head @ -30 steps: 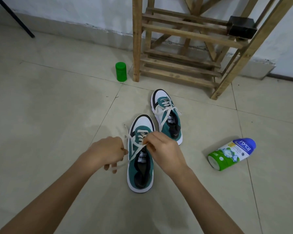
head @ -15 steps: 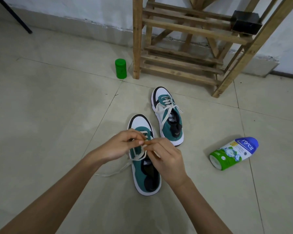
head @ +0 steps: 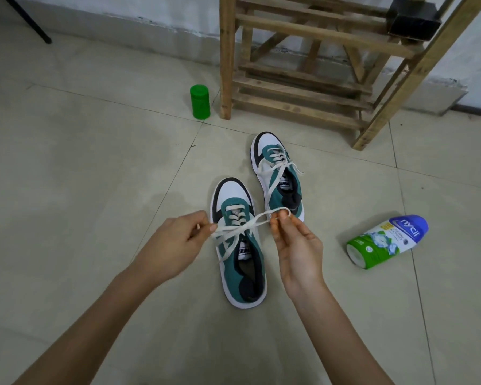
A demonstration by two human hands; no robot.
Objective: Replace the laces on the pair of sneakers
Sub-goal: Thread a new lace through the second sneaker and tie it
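Two teal, white and black sneakers lie on the tiled floor. The near sneaker (head: pixel 240 257) points away from me, its cream lace (head: pixel 243 226) threaded through the eyelets. My left hand (head: pixel 175 243) pinches one lace strand at the shoe's left side. My right hand (head: pixel 295 240) pinches a loop of the same lace, drawn out to the right above the shoe. The lace crosses over the tongue between my hands. The far sneaker (head: pixel 278 176) sits just beyond, laced, with a tied bow and loose ends.
A green-and-blue powder bottle (head: pixel 386 240) lies on its side to the right. A green canister (head: pixel 200 102) stands beside the leg of a wooden rack (head: pixel 297 87) at the back. A black box (head: pixel 414 19) sits on the rack. A dark pole (head: pixel 28 20) leans at the far left.
My hands were together over the near sneaker's tongue; now they have pulled apart sideways, drawing the lace out left and a loop out right. The view has shifted slightly.
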